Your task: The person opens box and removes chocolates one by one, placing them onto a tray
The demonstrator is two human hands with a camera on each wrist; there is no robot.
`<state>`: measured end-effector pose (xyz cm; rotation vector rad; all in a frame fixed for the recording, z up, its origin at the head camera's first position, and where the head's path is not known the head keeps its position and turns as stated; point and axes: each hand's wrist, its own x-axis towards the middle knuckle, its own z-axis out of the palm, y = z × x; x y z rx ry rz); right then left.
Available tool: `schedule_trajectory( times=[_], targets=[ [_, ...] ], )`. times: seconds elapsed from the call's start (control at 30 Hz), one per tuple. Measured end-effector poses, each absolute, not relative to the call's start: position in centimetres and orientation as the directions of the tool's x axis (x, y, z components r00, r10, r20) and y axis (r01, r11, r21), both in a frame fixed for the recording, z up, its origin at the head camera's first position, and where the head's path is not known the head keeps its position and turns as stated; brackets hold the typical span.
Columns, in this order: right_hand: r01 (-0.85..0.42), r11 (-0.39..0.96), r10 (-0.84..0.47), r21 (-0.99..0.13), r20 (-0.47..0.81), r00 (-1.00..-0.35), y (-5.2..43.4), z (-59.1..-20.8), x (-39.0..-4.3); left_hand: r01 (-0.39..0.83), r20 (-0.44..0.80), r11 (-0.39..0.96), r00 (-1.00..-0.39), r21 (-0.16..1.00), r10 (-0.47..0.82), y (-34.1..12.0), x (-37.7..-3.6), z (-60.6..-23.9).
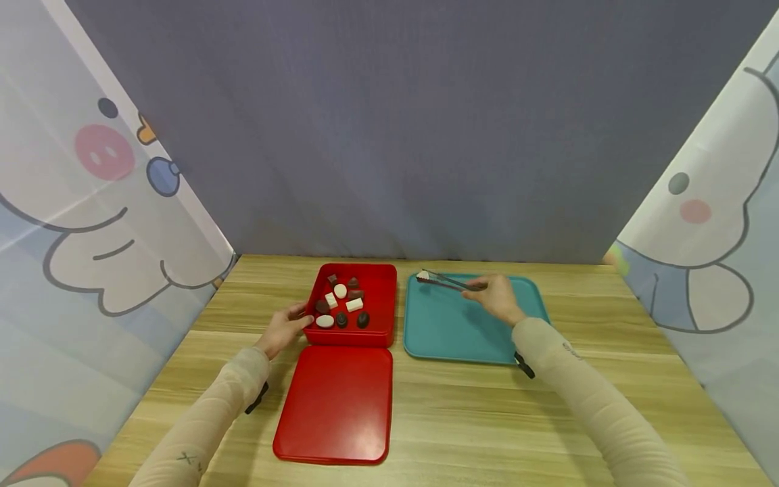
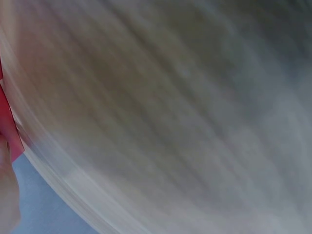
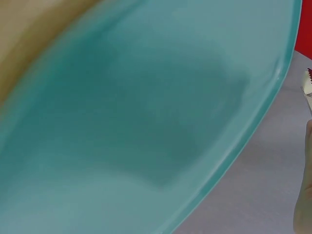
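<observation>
A red box [image 1: 377, 297] on the wooden table holds several dark and white chocolates [image 1: 341, 304]. My left hand [image 1: 285, 327] rests against the box's left wall with fingers touching it. My right hand [image 1: 496, 295] grips metal tongs [image 1: 444, 281] over the teal tray [image 1: 450, 325]. The tong tips pinch a white piece [image 1: 422, 275] at the tray's far left corner. The right wrist view shows the blurred teal tray [image 3: 146, 122] and the tong tip [image 3: 308, 85] at the right edge. The left wrist view is motion-blurred, with a sliver of red box [image 2: 7, 131].
The red lid [image 1: 336, 402] lies flat on the table in front of the box. Cartoon-print curtains hang on both sides and a grey backdrop stands behind the table [image 1: 608, 379].
</observation>
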<state>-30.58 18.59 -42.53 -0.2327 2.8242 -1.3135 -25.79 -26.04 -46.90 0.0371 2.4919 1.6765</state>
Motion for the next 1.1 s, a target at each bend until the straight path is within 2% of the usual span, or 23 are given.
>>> schedule_trajectory(
  times=[1.1],
  targets=[
    [-0.091, 0.67, -0.116, -0.737, 0.017, -0.993, 19.0, -44.9, -31.2, -0.052, -0.092, 0.36, -0.991, 0.932, 0.096, -26.0, -25.7, -46.9]
  ],
)
